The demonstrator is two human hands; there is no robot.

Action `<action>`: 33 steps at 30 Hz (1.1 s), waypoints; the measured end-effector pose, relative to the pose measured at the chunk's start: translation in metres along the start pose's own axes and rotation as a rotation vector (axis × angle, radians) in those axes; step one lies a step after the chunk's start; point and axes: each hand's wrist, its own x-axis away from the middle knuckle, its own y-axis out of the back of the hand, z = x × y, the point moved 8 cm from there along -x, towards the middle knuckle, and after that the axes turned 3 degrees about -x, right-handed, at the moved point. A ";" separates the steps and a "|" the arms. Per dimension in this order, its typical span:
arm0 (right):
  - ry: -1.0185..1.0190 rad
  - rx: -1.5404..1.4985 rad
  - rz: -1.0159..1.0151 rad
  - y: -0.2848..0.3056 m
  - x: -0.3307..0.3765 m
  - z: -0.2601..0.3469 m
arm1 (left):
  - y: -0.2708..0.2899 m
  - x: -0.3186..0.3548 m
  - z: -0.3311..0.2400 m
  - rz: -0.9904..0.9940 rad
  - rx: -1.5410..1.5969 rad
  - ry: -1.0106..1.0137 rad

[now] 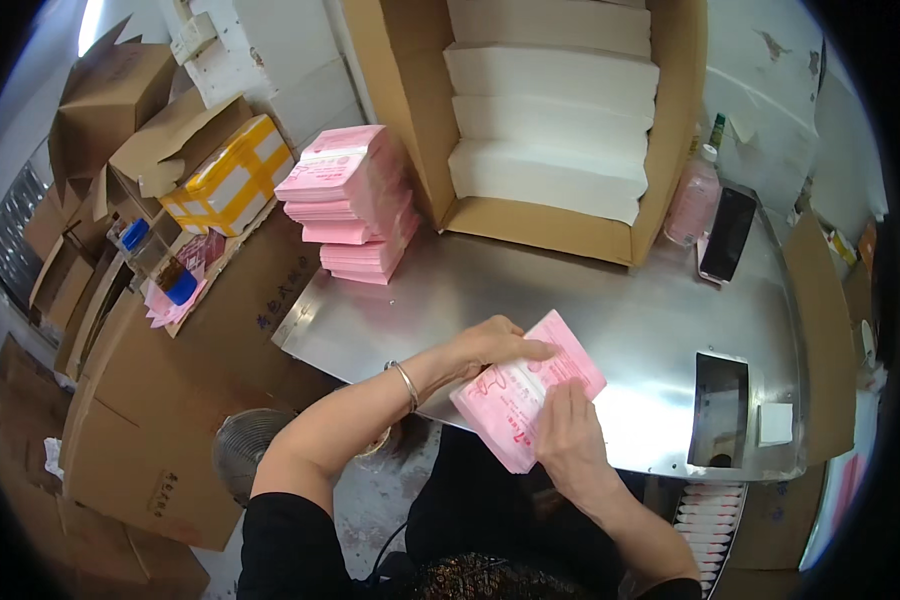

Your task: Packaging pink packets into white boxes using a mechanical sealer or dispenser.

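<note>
We see one flat rectangular pink packet, darker pink print on top, pale stripe across middle, set diagonally just below centre of frame, at near edge of shiny metal counter. Left hand grasps upper edge, thumb on top; right hand grasps lower right edge. We count one pile of pink packets, upper left; one open brown cardboard box, top centre; one black rectangular phone, upper right.

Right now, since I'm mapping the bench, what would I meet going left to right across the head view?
Blue-capped bottle → stack of pink packs → held pink bundle → white-capped bottle → black phone-like device → small white block.
</note>
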 end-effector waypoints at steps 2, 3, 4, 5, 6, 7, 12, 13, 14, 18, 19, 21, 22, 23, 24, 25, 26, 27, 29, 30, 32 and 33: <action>0.054 0.166 0.115 -0.002 -0.002 0.007 | -0.018 0.010 -0.006 0.147 0.136 0.075; 0.045 0.168 0.114 -0.001 -0.003 0.005 | -0.020 0.011 -0.004 0.153 0.127 0.075; 0.089 0.190 0.084 0.001 -0.005 0.007 | -0.023 0.011 -0.003 0.150 0.239 0.027; 0.138 0.209 0.054 0.003 -0.006 0.008 | -0.024 0.011 -0.001 0.142 0.354 -0.020; 0.135 0.209 0.053 0.004 -0.007 0.003 | -0.024 0.012 0.004 0.143 0.351 -0.019; 0.116 -0.072 -0.001 0.011 -0.008 -0.006 | -0.023 0.013 0.009 0.130 0.398 -0.018; -0.078 -0.892 -0.197 0.035 0.009 -0.015 | -0.004 0.014 0.034 0.177 0.937 -0.072; -0.091 -0.861 -0.199 0.029 0.018 -0.009 | 0.010 0.015 0.043 0.116 0.988 -0.130; -0.098 -0.824 -0.203 0.020 0.029 -0.003 | 0.023 0.014 0.050 0.055 1.039 -0.199; -0.004 -0.931 0.017 0.003 0.035 0.071 | 0.061 0.010 0.074 -0.228 0.763 -0.195; -0.033 -1.041 0.035 -0.008 0.034 0.075 | 0.061 0.015 0.069 -0.190 0.651 -0.101; -0.161 -1.212 0.052 -0.019 0.025 0.064 | 0.075 0.041 0.033 -0.548 -0.055 -0.449; -0.280 -1.272 0.100 -0.022 0.023 0.054 | 0.065 0.076 0.029 -0.916 -0.153 -0.538; -0.423 -1.326 0.143 -0.030 0.026 0.043 | 0.042 0.107 0.005 -0.909 -0.487 -0.712; -0.539 -1.481 0.213 -0.047 0.033 0.041 | 0.017 0.139 -0.006 -0.883 -0.823 -0.878; -0.640 -1.724 0.241 -0.059 0.037 0.046 | -0.004 0.153 0.010 -0.638 -0.653 -0.891; -0.740 -1.971 0.269 -0.071 0.040 0.054 | -0.027 0.167 0.030 -0.571 -0.651 -0.892; -0.747 -1.945 0.332 -0.079 0.043 0.057 | -0.047 0.176 0.048 -0.521 -0.555 -0.856; -0.927 -2.365 0.500 -0.087 0.044 0.082 | -0.056 0.187 0.079 -0.575 -0.401 -0.677; -1.015 -2.470 0.485 -0.090 0.046 0.091 | -0.055 0.190 0.085 -0.672 -0.398 -0.651; -1.183 -2.798 0.407 -0.099 0.048 0.106 | -0.045 0.191 0.104 -0.813 -0.393 -0.689; -1.267 -2.893 0.445 -0.103 0.048 0.111 | -0.035 0.191 0.116 -0.874 -0.275 -0.622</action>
